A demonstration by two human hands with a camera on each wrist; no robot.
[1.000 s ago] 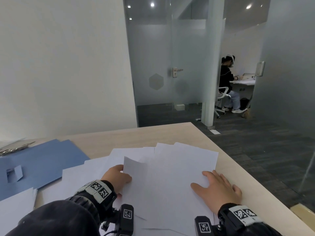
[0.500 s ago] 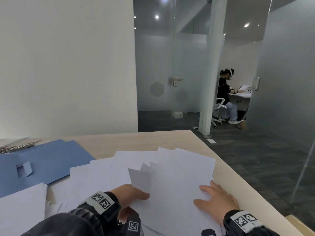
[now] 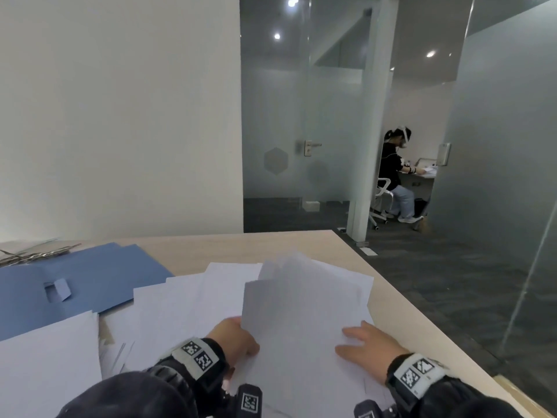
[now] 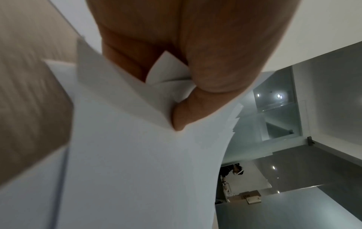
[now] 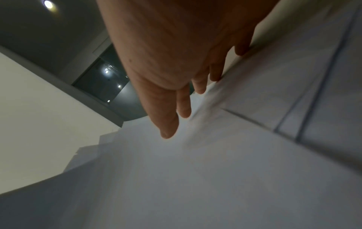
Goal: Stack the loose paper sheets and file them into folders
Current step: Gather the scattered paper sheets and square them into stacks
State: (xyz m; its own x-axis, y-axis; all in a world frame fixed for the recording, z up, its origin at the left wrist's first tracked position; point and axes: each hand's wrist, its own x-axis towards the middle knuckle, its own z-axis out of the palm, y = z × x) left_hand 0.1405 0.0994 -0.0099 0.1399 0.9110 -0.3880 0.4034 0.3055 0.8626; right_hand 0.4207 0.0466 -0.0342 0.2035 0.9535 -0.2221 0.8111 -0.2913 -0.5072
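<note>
Left hand (image 3: pixel 233 337) pinched a fanned bunch of white sheets (image 3: pixel 301 309) at their near-left corner, tilting them off the wooden desk (image 3: pixel 241 245), likely to gather them; right hand (image 3: pixel 366 345) lay spread flat, steadying the pile; blue folders (image 3: pixel 90 276) waited left

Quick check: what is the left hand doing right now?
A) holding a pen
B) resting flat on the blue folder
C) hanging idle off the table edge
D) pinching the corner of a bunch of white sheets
D: the left hand has thumb and fingers closed on the corner of the white sheets, lifting them.
</note>
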